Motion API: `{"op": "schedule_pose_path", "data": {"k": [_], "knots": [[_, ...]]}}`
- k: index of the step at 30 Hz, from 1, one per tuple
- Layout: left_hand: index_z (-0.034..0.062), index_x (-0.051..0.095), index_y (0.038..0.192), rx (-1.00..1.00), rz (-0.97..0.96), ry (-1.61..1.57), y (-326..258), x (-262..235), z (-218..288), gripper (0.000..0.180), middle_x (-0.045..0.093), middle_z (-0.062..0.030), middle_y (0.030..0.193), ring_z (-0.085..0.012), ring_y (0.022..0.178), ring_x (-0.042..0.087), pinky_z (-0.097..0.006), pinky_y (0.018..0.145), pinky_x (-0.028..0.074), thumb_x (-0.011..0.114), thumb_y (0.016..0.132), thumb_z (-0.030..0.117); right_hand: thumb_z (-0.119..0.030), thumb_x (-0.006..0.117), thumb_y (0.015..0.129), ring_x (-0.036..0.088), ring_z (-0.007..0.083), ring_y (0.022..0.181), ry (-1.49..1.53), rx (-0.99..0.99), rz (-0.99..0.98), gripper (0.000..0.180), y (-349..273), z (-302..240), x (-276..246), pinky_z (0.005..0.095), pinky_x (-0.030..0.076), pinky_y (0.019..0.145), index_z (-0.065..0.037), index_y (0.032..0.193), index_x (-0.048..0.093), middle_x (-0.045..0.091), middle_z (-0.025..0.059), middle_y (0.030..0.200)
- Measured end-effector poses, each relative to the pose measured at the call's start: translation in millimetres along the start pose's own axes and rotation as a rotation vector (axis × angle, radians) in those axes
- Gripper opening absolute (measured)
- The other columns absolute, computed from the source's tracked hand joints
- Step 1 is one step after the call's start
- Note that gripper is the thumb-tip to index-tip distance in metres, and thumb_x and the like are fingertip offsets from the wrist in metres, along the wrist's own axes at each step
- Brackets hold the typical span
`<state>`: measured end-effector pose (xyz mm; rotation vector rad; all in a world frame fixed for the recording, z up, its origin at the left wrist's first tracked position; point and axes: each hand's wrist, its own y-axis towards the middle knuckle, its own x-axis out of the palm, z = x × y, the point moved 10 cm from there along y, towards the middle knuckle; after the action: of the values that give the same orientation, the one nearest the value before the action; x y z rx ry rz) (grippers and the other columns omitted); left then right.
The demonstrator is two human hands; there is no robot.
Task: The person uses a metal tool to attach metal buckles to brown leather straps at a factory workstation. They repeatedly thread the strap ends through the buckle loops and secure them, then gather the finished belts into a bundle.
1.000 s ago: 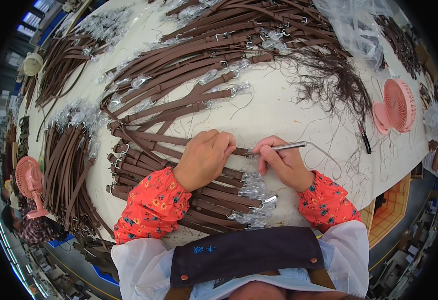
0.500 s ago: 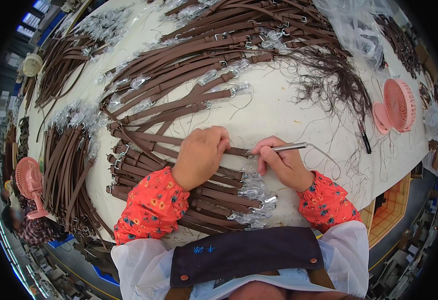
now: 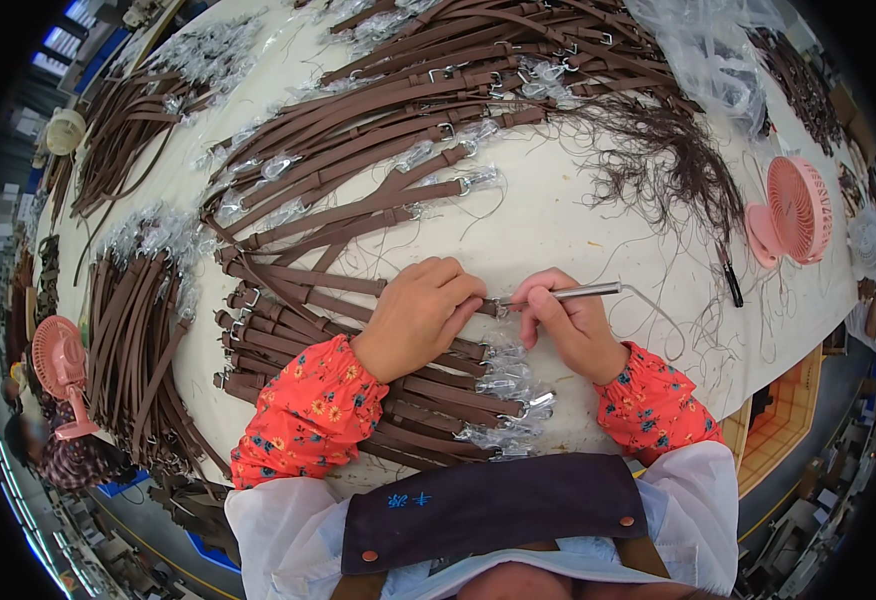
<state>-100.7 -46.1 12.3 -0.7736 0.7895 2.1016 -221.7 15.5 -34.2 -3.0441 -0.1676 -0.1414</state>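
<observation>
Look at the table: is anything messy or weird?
Yes, the tangle of dark threads near the pink fan on the right. It straggles loosely over the white table, which looks untidy beside the brown straps laid out in bunches. I can't see anything spilled or broken.

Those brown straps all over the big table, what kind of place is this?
Probably a workshop or factory: lots of matching brown straps lie in bunches on a white table near dark loose threads, and the right hand holds a thin metal tool.

Brown straps (image 3: 443, 388), red floral sleeves (image 3: 310, 410)
</observation>
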Motion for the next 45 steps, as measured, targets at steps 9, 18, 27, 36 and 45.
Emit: {"op": "schedule_pose_path", "data": {"k": [9,18,27,36,45], "knots": [[0.0046,0.063,0.088,-0.077,-0.016,-0.145,-4,-4,-14,0.008,0.059,-0.01,0.078,-0.0289,0.075,0.058,-0.037,0.069,0.046,0.07,0.084,0.005,-0.024,0.044,0.108,0.06,0.0105,0.07,-0.006,-0.011,-0.04,0.026,1,0,5,0.0263,0.049,0.065,-0.001,0.113,0.054,0.058,0.0066,0.094],[0.0046,0.064,0.087,-0.065,-0.051,-0.149,-3,-5,-11,0.008,0.06,-0.0092,0.078,-0.0282,0.075,0.057,-0.038,0.07,0.045,0.071,0.083,0.005,-0.025,0.046,0.108,0.058,0.009,0.068,-0.002,-0.007,-0.022,0.026,1,0,5,0.025,0.049,0.063,-0.002,0.113,0.055,0.059,0.0034,0.082],[0.0067,0.064,0.089,-0.054,-0.193,-0.09,-4,-7,-8,0.015,0.061,-0.007,0.085,-0.027,0.084,0.058,-0.038,0.078,0.044,0.074,0.08,0.012,-0.025,0.044,0.108,0.06,0.0103,0.069,0.013,-0.021,-0.023,0.026,1,-3,5,0.0258,0.049,0.065,-0.001,0.113,0.055,0.059,0.0054,0.086],[0.0084,0.062,0.089,0.03,-0.078,0.137,-6,-7,-1,0.018,0.061,-0.0036,0.095,-0.0252,0.09,0.058,-0.036,0.08,0.043,0.076,0.078,0.009,-0.022,0.044,0.108,0.061,0.0114,0.071,-0.014,-0.152,0.097,0.025,-1,-16,-6,0.0287,0.051,0.071,0.0,0.113,0.055,0.063,0.007,0.082],[0.0054,0.061,0.101,-0.228,-0.092,-0.218,-9,-3,-22,0.021,0.058,-0.0077,0.1,-0.0214,0.07,0.057,-0.033,0.063,0.049,0.071,0.084,0.002,-0.025,0.044,0.108,0.061,0.0118,0.073,0.037,-0.191,0.083,0.027,0,-15,-6,0.03,0.051,0.08,0.0,0.116,0.054,0.063,0.0065,0.083]]}}
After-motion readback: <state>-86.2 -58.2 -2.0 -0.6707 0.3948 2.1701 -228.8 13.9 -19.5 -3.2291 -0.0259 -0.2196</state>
